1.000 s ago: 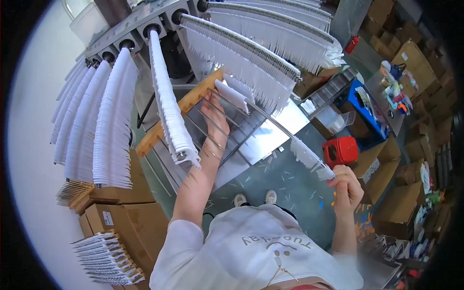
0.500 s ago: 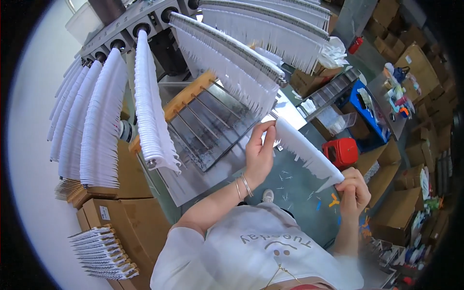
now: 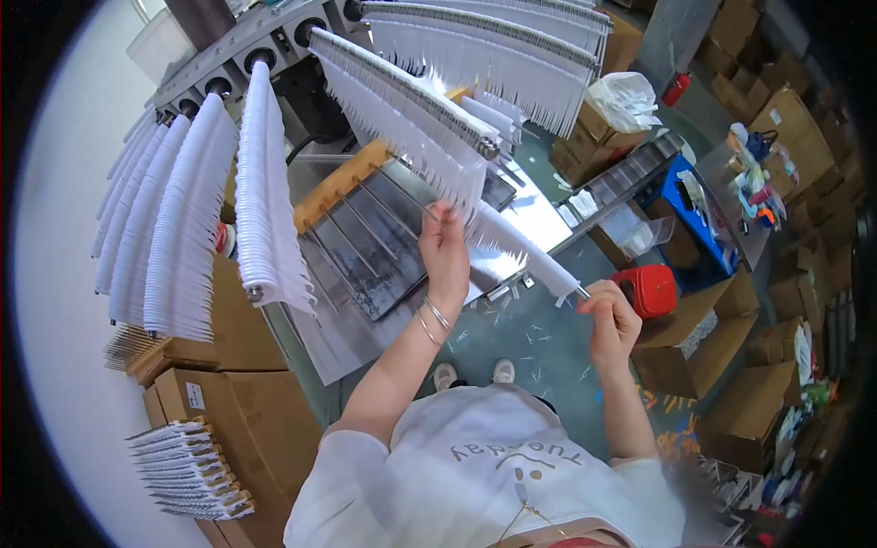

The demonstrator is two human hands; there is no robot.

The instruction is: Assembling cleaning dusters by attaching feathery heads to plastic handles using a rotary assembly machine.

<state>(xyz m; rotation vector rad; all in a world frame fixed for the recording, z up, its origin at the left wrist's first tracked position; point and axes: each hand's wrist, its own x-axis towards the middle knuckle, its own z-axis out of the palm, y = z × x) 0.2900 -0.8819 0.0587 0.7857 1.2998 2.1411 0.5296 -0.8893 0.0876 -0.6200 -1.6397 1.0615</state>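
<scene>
A metal rod carrying a close-packed row of thin white pieces (image 3: pixel 528 248) slants across in front of me. Its bare near end is pinched in my right hand (image 3: pixel 614 320). My left hand (image 3: pixel 445 256) is raised by the far end of that row, its fingertips drawn together. What those fingers grip, if anything, is hidden. Just beyond hangs a machine rod with a long fringe of white pieces (image 3: pixel 402 128). Below and left of it, a wooden bar with metal pins (image 3: pixel 343 187) rests on a dark metal plate (image 3: pixel 384 283).
More rods with white pieces (image 3: pixel 192 219) fan out from the grey machine (image 3: pixel 283 41). Cardboard boxes (image 3: pixel 260 411) stand at lower left, beside a pinned rack of white pieces (image 3: pixel 192 466). A red container (image 3: pixel 647 290), a blue bin (image 3: pixel 681 210) and open boxes (image 3: pixel 699 342) stand at right.
Both hands have moved left and away from me with the rod. Bare metal now shows between my right hand and the white row. My left hand has shifted toward the hanging fringe.
</scene>
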